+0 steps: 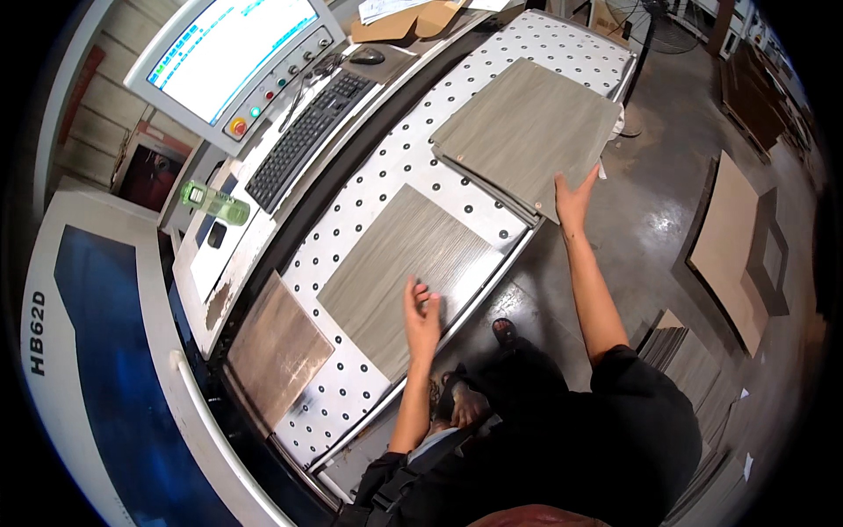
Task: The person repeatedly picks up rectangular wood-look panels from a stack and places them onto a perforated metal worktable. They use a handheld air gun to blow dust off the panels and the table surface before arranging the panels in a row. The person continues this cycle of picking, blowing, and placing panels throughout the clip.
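My left hand [421,314] hovers at the near part of a single grey wood-grain panel [399,272], its fingers loosely bent and apart with nothing in them. That panel lies flat on a white table [358,209] dotted with black studs. Farther right, a stack of similar grey panels [531,123] rests on the same table, with small round holes near its edge. My right hand [575,198] is at the stack's near right corner, thumb and fingers spread along the edge. Whether it presses on the panels is not clear.
A brownish board [279,351] lies at the table's left end. Behind the table are a monitor [233,57], a keyboard [307,140], a mouse [367,56] and a green bottle [215,204]. More panels [685,369] are stacked on the floor at right, near a leaning board [729,250].
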`<state>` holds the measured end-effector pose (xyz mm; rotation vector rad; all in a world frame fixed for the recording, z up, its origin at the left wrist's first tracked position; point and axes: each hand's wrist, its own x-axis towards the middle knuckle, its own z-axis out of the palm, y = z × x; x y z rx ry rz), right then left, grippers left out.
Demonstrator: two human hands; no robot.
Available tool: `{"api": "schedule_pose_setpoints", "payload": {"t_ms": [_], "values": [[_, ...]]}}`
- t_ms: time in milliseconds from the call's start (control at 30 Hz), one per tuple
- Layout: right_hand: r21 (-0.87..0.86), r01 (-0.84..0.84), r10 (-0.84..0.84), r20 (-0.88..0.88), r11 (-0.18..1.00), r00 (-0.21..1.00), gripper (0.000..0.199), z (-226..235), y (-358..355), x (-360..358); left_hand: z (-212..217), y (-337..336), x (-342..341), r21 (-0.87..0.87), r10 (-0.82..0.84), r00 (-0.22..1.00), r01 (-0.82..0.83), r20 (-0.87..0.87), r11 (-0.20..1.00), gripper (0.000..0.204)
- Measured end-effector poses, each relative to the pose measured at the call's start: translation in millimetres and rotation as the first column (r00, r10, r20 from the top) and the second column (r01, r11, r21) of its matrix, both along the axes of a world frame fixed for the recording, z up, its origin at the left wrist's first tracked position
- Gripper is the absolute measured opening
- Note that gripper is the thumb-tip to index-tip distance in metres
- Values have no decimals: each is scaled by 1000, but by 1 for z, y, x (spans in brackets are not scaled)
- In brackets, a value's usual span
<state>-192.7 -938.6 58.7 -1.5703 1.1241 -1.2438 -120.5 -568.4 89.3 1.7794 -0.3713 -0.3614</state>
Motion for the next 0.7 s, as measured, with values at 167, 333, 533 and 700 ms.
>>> {"api": "schedule_pose_setpoints", "payload": {"t_ms": [167,333,533,700], "values": [[-4,36,-36,-44,999,998,99,7,4,22,-14,102,17,97,309,933,-330,183,939,60],[-47,114,-120,-155,992,981,100,-1,-3,43,-28,213,52,295,424,722,-640,547,709,61],[-98,138,-165,-390,986,906,95,16,6,37,-40,320,83,692,505,698,-680,508,244,94],[-431,-275,213,-186,860,959,63,67,132,42,-57,379,97,814,533,764,-538,364,217,111]]}}
